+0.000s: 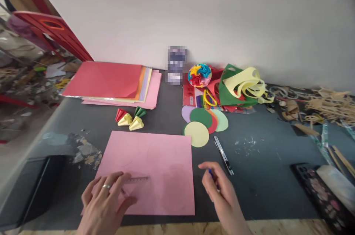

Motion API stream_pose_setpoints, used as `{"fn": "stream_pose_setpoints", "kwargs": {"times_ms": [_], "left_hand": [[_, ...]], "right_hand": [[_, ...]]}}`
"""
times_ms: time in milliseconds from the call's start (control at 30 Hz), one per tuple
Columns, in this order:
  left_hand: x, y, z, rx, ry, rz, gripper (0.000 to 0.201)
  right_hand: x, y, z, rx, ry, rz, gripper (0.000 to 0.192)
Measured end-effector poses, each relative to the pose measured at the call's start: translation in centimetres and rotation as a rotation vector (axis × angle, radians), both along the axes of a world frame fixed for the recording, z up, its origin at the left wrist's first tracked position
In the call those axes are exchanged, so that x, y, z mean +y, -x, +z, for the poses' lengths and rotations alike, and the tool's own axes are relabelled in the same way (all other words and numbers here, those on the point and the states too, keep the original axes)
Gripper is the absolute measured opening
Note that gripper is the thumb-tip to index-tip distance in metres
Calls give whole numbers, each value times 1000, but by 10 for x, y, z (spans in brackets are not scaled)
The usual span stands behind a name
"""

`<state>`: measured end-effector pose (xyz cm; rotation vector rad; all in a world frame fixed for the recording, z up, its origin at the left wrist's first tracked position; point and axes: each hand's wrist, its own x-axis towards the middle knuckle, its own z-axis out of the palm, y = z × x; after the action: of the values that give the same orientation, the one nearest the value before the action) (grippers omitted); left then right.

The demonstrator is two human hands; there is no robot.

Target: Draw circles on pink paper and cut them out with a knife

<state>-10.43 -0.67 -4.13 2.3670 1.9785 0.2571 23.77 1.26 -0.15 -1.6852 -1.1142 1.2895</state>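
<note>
Head view: paper circles (204,123) and cutter (223,155) flank pink sheet (151,170).

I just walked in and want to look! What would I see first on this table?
A big pink sheet lies in front, with the left hand pressing a clear ruler on it and the right hand holding a blue pen. Behind it sit colourful paper circles and a rainbow paper ball by the wall.
</note>
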Motion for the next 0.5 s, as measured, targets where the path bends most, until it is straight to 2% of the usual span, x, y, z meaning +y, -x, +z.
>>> {"fn": "stream_pose_setpoints", "kwargs": {"times_ms": [133,233,300,333,400,500], "left_hand": [[14,-8,9,-39,221,89,33],[22,-9,17,-91,285,130,28],[23,-11,24,-142,298,122,15],[23,-13,28,-217,316,111,10],[21,-21,35,-460,390,70,16],[16,-45,43,-803,566,-22,12]], "right_hand": [[5,21,9,175,189,204,48],[13,31,16,296,229,260,49],[17,35,19,359,222,276,47],[19,36,20,383,211,293,45],[20,37,20,399,178,349,44],[16,39,18,329,132,413,48]]}}
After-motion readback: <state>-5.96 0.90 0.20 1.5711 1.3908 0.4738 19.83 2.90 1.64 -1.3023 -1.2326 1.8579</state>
